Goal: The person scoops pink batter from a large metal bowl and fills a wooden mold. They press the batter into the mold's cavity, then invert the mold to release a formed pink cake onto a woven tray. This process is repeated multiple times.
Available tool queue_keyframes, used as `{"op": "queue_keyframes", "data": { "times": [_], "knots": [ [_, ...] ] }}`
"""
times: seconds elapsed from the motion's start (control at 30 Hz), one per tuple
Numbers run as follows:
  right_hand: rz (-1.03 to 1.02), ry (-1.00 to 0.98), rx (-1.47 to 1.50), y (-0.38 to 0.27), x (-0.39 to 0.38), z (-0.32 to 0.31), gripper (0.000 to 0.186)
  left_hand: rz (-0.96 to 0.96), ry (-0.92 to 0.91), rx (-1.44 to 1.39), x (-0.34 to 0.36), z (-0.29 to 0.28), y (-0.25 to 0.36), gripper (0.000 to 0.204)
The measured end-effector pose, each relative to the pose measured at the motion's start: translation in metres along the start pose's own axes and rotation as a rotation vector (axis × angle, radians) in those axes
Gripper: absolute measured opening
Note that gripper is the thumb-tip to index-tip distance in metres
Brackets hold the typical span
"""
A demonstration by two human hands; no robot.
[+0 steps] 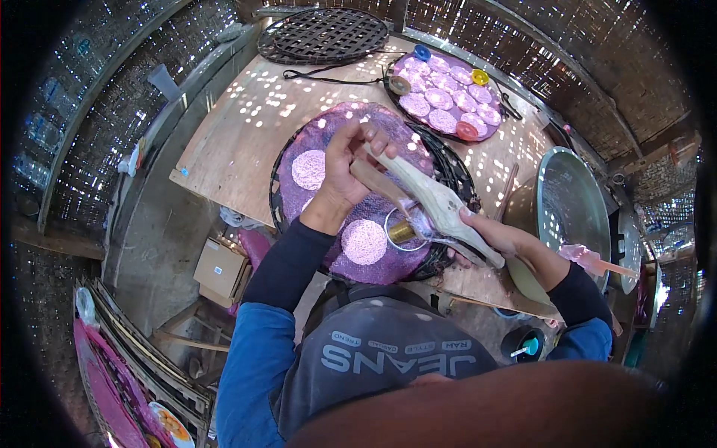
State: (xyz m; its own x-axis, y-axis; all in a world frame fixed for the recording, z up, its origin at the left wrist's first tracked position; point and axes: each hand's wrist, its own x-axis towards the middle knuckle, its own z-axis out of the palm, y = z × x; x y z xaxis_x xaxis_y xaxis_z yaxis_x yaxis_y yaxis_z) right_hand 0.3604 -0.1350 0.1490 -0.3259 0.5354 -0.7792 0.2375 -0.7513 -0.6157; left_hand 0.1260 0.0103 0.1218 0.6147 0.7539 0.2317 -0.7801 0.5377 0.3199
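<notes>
A wooden lever press (pixel 427 193) with two long pale handles slants across the front of me. My left hand (pixel 349 168) is closed round the handles' upper-left end. At the lower-right end my right hand (pixel 502 237) grips the wood, its fingers partly hidden beneath. Between the handles sits a brass cylinder (pixel 402 232), with a pale ring around it. Just left of the cylinder lies a round pink disc of fine strands (pixel 364 242). Another pink disc (pixel 308 170) lies farther left, on purple cloth (pixel 336 123) over a round black woven tray (pixel 459 168). My left forearm partly covers a third disc.
Farther back, a second tray with purple cloth holds several pink discs (pixel 438 98) and coloured rings. Black woven trays (pixel 323 36) lie at the wooden table's (pixel 228 145) far edge. A large basin (pixel 573 201) stands right, near a pink paddle (pixel 597 263). A cardboard box (pixel 222 270) sits lower left.
</notes>
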Motion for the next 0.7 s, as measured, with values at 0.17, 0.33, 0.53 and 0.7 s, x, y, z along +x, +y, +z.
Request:
{"op": "queue_keyframes", "data": {
  "times": [0.17, 0.33, 0.53, 0.7],
  "knots": [
    [-0.016, 0.191, -0.360, -0.010, 0.010, 0.006, 0.070, 0.013, 0.008, -0.088, -0.004, -0.028, 0.004, 0.035],
    [-0.040, 0.224, -0.445, -0.013, 0.012, 0.006, 0.075, 0.037, 0.104, -0.082, -0.009, -0.028, 0.004, 0.036],
    [0.044, 0.226, -0.345, -0.017, -0.005, 0.004, 0.075, 0.074, 0.307, -0.126, -0.012, -0.023, -0.013, 0.034],
    [0.029, 0.299, -0.459, -0.028, -0.021, -0.003, 0.073, 0.065, 0.366, -0.124, -0.007, -0.016, -0.023, 0.034]
  ]
}}
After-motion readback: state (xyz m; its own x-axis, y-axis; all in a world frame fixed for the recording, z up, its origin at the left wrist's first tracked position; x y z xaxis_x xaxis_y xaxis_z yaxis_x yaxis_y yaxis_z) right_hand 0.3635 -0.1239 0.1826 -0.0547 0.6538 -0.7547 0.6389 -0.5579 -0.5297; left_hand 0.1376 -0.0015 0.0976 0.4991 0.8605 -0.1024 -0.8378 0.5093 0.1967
